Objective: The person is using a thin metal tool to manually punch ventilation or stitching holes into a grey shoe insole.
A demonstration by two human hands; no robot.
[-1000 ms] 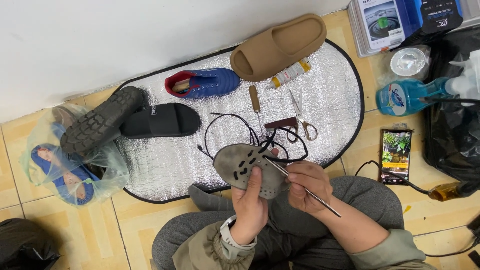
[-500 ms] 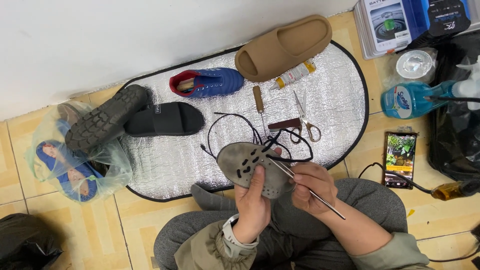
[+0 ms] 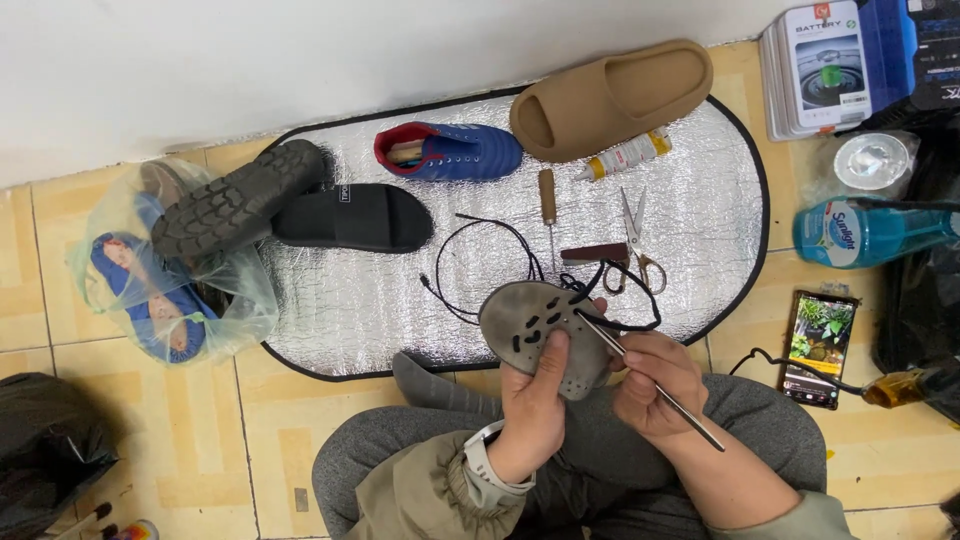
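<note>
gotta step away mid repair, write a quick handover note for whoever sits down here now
Left hand: grips the grey perforated shoe over the lap.
Right hand: holds a thin metal awl, tip at the shoe's edge where the black cord runs.
On the silver mat: scissors, wooden-handled awl, glue tube, tan slide, blue shoe, black slide.
Done: cord reaches the shoe.
Left: how much stitching remains cannot be told.
</note>
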